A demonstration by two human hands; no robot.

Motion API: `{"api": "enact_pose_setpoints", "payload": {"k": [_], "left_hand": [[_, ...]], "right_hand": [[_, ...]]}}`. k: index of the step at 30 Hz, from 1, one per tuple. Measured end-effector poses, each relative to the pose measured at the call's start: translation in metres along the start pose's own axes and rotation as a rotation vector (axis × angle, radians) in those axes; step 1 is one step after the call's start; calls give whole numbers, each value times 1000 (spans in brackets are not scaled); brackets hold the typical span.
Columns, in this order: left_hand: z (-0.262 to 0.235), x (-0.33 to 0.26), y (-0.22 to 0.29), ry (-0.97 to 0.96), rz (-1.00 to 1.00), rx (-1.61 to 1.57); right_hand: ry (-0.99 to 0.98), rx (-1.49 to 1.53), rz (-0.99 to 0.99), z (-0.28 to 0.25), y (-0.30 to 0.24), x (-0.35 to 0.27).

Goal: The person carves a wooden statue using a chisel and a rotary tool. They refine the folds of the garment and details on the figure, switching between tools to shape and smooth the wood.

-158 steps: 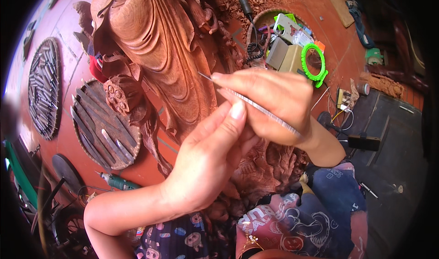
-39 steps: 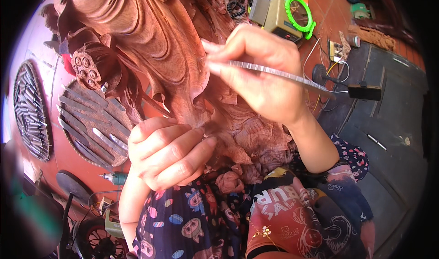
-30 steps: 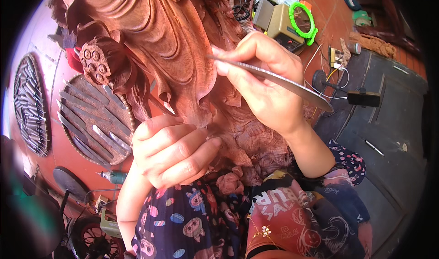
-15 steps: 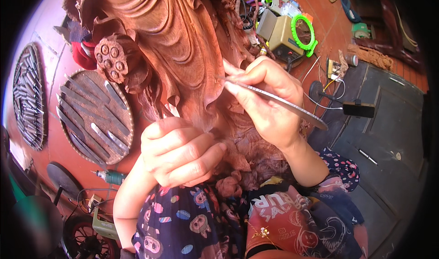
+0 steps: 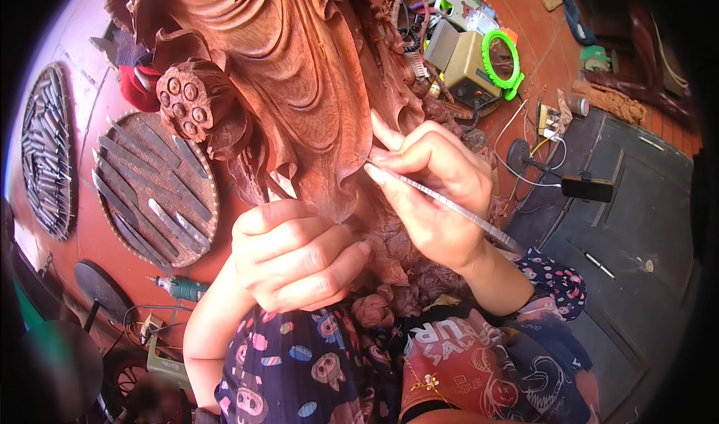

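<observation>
A large reddish-brown carved wooden sculpture with draped folds [image 5: 299, 87] is filling the upper middle of the frame, its lower part reaching down between the hands. Right of centre, the right hand [image 5: 442, 188] is pinching a slim silver-grey metal tool [image 5: 449, 204] between thumb and forefinger; the shaft is slanting toward the lower right, and the tip is pointing at the curled hem of a fold, though contact is too small to tell. Gripping near the tip is probably giving fine control, while another finger is stretching toward the wood, apparently bracing the hand.

In the lower middle, the left hand [image 5: 296, 255] is curling its fingers inward, knuckles facing up, against the sculpture's base; whether the palm is enclosing anything is hidden. It is perhaps steadying the piece. The left forearm is rising from the lower edge, and the right is slanting in from the lower right.

At left, a round woven tray [image 5: 216, 214] is holding flat dark metal blades, presumably spread out for easy choosing.
</observation>
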State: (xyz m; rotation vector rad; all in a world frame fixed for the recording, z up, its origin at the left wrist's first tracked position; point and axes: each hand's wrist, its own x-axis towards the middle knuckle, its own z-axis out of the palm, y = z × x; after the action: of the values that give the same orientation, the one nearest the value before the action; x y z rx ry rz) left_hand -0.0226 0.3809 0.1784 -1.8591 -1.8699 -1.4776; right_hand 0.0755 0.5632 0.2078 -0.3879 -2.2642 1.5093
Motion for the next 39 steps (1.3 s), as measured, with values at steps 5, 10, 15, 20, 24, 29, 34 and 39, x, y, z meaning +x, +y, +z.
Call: {"api": "enact_pose_setpoints", "payload": {"k": [5, 10, 15, 20, 24, 29, 34, 39], "left_hand": [[0, -1, 1, 2, -10, -5], [-1, -2, 0, -6, -4, -3], [-1, -1, 0, -8, -11, -9], [1, -3, 1, 9, -14, -14], [1, -3, 1, 26, -3, 0], [4, -1, -1, 53, 14, 7], [6, -1, -3, 69, 34, -17], [7, -1, -3, 78, 30, -23]], "right_hand": [[-8, -107, 38, 0, -6, 0], [20, 12, 137, -2, -6, 7], [-14, -73, 46, 1, -8, 2], [71, -167, -28, 7, -5, 3], [-53, -117, 64, 0, -13, 2], [-49, -152, -51, 4, -11, -2], [-3, -150, 103, 1, -15, 8], [-58, -164, 169, 1, -24, 8]]}}
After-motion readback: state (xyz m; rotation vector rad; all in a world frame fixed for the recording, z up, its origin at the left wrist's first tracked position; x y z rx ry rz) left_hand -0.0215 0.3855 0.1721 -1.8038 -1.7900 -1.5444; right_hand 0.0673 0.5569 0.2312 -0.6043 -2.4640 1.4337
